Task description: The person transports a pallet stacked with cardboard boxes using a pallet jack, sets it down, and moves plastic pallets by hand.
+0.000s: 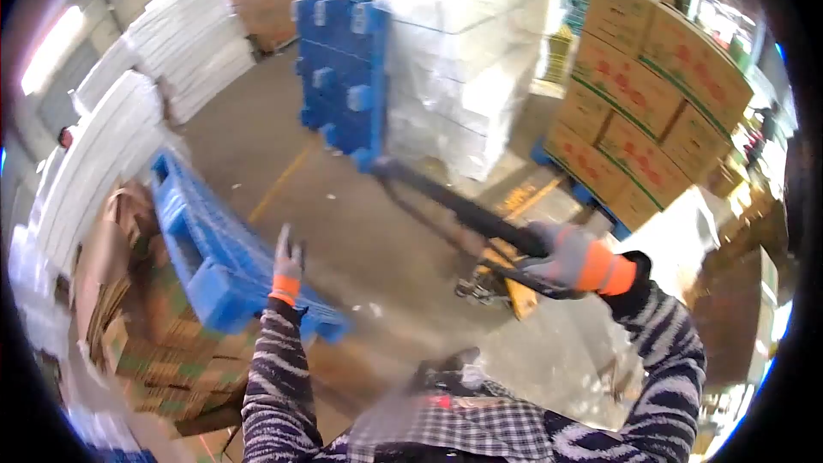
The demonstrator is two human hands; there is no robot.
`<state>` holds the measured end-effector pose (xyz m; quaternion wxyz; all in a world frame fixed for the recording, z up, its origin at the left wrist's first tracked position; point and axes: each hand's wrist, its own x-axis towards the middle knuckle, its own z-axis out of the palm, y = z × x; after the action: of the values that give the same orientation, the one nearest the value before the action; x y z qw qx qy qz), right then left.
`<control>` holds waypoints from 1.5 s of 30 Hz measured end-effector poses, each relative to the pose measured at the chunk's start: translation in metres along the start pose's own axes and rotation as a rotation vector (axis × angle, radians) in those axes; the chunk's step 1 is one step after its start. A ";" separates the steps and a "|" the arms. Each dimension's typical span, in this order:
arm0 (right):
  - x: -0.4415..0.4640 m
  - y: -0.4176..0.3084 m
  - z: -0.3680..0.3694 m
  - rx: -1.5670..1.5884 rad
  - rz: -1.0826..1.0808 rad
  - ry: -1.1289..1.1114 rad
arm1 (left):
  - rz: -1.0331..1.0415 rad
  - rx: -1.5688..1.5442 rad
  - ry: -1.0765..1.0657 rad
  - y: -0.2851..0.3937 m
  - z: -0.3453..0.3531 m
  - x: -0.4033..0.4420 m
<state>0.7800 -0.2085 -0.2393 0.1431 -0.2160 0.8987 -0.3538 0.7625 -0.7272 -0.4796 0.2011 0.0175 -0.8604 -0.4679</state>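
My right hand [566, 259], in a grey and orange glove, is wrapped round the black handle [467, 210] of a pallet jack. Part of the jack's yellow body [519, 293] shows beneath that hand. Out to the left, my left hand [290, 264] wears a matching glove and has its fingers stretched out, holding nothing. Nearest to it is a blue plastic pallet [227, 291] leaning on its side; whether the two touch I cannot tell.
Flattened cardboard [171, 360] lies at the left below white stacked blocks [103, 154]. Ahead, another blue pallet [343, 77] stands upright beside a plastic-wrapped white stack [463, 60]. Printed cartons [634, 94] are piled on a pallet at the right. A yellow line [281, 182] marks the floor.
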 end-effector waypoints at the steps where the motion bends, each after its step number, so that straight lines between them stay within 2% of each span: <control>1: -0.011 -0.016 0.017 -0.097 0.068 -0.092 | 0.075 -0.194 0.011 0.046 0.008 0.007; 2: -0.027 -0.024 0.043 -0.018 0.042 -0.110 | 0.142 -0.349 -0.026 0.091 0.009 0.006; 3: -0.037 -0.012 0.079 -0.062 -0.125 -0.095 | 0.199 -0.457 -0.110 0.131 0.004 0.004; 4: -0.047 -0.014 0.110 0.024 -0.104 -0.143 | 0.250 -0.505 -0.252 0.165 -0.005 -0.003; 5: -0.058 -0.014 0.147 -0.070 -0.239 0.027 | 0.287 -0.469 -0.433 0.193 -0.015 -0.010; 6: -0.073 -0.039 0.155 0.104 -0.059 -0.148 | 0.313 -0.339 -0.618 0.214 -0.022 -0.021; 7: -0.082 -0.022 0.211 0.205 -0.140 -0.109 | 0.186 -0.170 -0.734 0.236 -0.032 -0.050; 9: -0.102 -0.032 0.232 0.212 -0.273 -0.243 | 0.398 0.824 -0.855 0.231 -0.034 -0.090; 11: -0.127 -0.016 0.274 0.230 -0.380 -0.371 | 0.317 0.754 -1.032 0.214 -0.044 -0.128; 12: -0.141 0.005 0.305 0.241 -0.422 -0.431 | 0.360 0.807 -1.081 0.215 -0.048 -0.153; 13: -0.155 0.008 0.317 0.265 -0.353 -0.480 | 0.329 0.836 -1.162 0.198 -0.045 -0.179; 14: -0.168 0.002 0.320 0.287 -0.282 -0.525 | 0.242 0.807 -1.348 0.212 -0.046 -0.187; 15: -0.192 0.003 0.318 0.158 -0.159 -0.604 | 0.157 0.776 -1.515 0.233 -0.040 -0.208; 17: -0.221 -0.008 0.281 0.343 -0.024 -0.820 | 0.301 0.734 -1.531 0.223 -0.024 -0.260; 19: -0.255 0.010 0.269 0.261 0.036 -0.811 | 0.181 0.556 -1.590 0.251 -0.009 -0.289; 22: -0.295 0.025 0.266 0.256 0.148 -0.828 | 0.148 0.390 -1.577 0.220 0.026 -0.353; 23: -0.303 0.030 0.273 0.257 0.264 -0.909 | 0.173 0.388 -1.583 0.211 0.030 -0.372; 24: -0.308 0.038 0.279 0.255 0.381 -0.977 | 0.101 0.364 -1.578 0.202 0.032 -0.386; 25: -0.321 0.049 0.295 0.232 0.332 -0.897 | 0.031 0.339 -1.575 0.199 0.037 -0.392; 26: -0.328 0.054 0.311 0.120 0.309 -0.874 | 0.018 0.410 -1.642 0.234 0.030 -0.383; 27: -0.332 0.061 0.331 0.004 0.287 -0.854 | 0.043 0.558 -1.641 0.203 0.038 -0.406; 29: -0.346 0.062 0.356 -0.132 0.287 -0.761 | 0.040 0.673 -1.638 0.191 0.041 -0.426; 30: -0.354 0.068 0.373 -0.218 0.293 -0.695 | 0.080 0.700 -1.519 0.175 0.040 -0.444; 31: -0.361 0.077 0.394 -0.302 0.296 -0.631 | 0.104 0.700 -1.514 0.180 0.036 -0.450; 33: -0.377 0.081 0.408 -0.405 0.280 -0.488 | 0.238 0.654 -1.303 0.193 0.025 -0.470; 34: -0.383 0.057 0.392 -0.368 0.239 -0.383 | 0.217 0.699 -1.285 0.177 0.031 -0.481; 35: -0.394 0.056 0.400 -0.425 0.288 -0.278 | 0.165 0.730 -1.284 0.173 0.031 -0.487; 37: -0.401 0.040 0.411 -0.460 0.276 -0.222 | 0.178 0.663 -1.208 0.178 0.014 -0.494; 38: -0.407 0.016 0.410 -0.442 0.345 -0.237 | 0.215 0.693 -1.233 0.179 0.000 -0.498; 39: -0.411 0.009 0.418 -0.529 0.284 -0.263 | 0.259 0.724 -1.255 0.175 -0.009 -0.497; 40: -0.422 -0.027 0.401 -0.427 0.273 -0.256 | 0.308 0.801 -1.314 0.166 -0.012 -0.500; 41: -0.436 -0.072 0.377 -0.325 0.260 -0.254 | 0.387 0.777 -1.303 0.177 -0.031 -0.507; 43: -0.437 -0.121 0.342 -0.374 0.215 -0.382 | 0.400 0.556 -1.533 0.150 -0.038 -0.500; 45: -0.440 -0.123 0.332 -0.289 0.261 -0.413 | 0.394 0.512 -1.494 0.224 -0.080 -0.468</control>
<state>1.3321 -0.2648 -0.3426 0.3354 -0.1842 0.9118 -0.1492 1.2565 -0.5631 -0.4131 -0.3577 -0.4056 -0.8351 -0.1007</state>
